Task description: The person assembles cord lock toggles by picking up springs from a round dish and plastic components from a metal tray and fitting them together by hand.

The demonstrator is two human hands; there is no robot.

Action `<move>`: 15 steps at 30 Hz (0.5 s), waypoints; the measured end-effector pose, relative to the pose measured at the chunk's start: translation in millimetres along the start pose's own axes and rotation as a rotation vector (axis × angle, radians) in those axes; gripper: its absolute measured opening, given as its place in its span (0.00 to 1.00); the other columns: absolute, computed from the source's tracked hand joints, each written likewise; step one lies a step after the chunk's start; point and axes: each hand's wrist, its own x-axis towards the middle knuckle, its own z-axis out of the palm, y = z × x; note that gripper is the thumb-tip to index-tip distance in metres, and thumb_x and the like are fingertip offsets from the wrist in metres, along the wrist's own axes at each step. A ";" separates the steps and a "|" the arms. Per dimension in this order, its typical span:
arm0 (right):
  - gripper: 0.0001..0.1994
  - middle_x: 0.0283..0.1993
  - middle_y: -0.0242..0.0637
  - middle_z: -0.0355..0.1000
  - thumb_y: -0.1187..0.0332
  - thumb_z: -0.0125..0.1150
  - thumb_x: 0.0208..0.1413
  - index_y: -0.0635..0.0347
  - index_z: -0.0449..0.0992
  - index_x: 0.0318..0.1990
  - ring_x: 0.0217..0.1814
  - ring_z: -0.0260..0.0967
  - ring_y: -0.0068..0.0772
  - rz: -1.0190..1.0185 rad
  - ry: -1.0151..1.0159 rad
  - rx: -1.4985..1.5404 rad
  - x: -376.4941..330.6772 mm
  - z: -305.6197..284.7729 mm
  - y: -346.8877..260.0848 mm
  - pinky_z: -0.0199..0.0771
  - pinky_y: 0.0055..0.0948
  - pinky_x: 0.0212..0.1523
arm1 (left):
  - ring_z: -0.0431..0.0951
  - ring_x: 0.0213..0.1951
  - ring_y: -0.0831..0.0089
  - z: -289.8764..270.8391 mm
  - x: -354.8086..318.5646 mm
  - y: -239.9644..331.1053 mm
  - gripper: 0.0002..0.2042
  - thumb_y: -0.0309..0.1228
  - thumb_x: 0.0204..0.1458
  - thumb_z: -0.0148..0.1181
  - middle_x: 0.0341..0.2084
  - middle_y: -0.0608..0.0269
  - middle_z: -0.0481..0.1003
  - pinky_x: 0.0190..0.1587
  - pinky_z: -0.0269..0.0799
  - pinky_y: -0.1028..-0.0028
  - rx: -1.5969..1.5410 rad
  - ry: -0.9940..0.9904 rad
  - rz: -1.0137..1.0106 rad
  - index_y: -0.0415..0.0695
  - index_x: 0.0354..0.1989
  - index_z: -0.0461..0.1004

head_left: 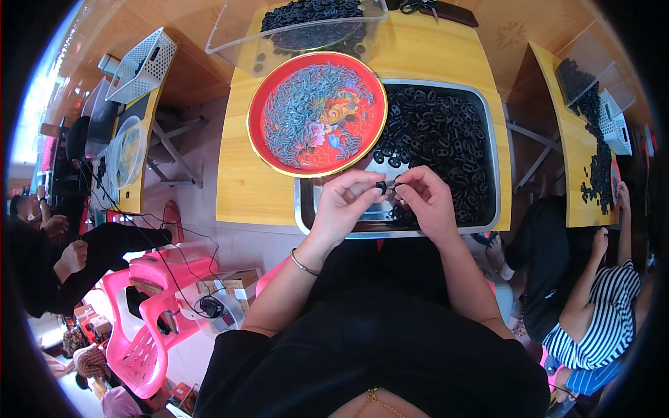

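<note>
Over the near edge of a metal tray (481,228), both my hands are raised and close together. My left hand (343,203) pinches a small black plastic piece (381,187) between thumb and fingertips. Facing it, my right hand (428,202) has thumb and forefinger pressed together on something tiny, mostly hidden by the fingertips. A thin light glint shows between the two hands. Many black two-holed pieces (446,125) fill much of the metal tray. A red flowered round tray (357,146) overlaps its left corner and carries a heap of small silvery pins (289,104).
At the table's (240,188) back stands a clear bin (230,43) of black pieces, beside scissors (419,5) and a dark case (456,14). Side tables hold white baskets (143,66). A pink chair (150,334) is at left; people sit at both sides.
</note>
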 end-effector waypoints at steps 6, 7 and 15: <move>0.06 0.32 0.31 0.71 0.78 0.57 0.50 0.64 0.70 0.35 0.33 0.68 0.16 0.010 0.057 -0.061 -1.5 5.4 -3.4 0.68 0.16 0.34 | 0.75 0.40 0.74 -2.9 -0.1 -2.2 0.11 0.16 0.50 0.51 0.36 0.58 0.74 0.45 0.73 0.76 -0.016 -0.011 0.049 0.35 0.42 0.68; 0.06 0.32 0.31 0.71 0.78 0.57 0.50 0.64 0.71 0.36 0.32 0.68 0.16 0.002 0.064 -0.056 -1.6 5.6 -3.1 0.68 0.16 0.34 | 0.75 0.39 0.74 -3.1 -0.1 -2.6 0.10 0.16 0.50 0.52 0.35 0.58 0.74 0.44 0.73 0.76 -0.041 -0.018 0.059 0.35 0.42 0.68; 0.05 0.30 0.29 0.71 0.78 0.59 0.49 0.64 0.71 0.34 0.31 0.67 0.14 -0.028 0.054 -0.076 -2.1 4.7 0.0 0.67 0.15 0.32 | 0.77 0.35 0.72 -3.6 -1.7 0.3 0.09 0.17 0.50 0.53 0.33 0.58 0.75 0.40 0.74 0.77 -0.006 -0.016 0.022 0.35 0.40 0.68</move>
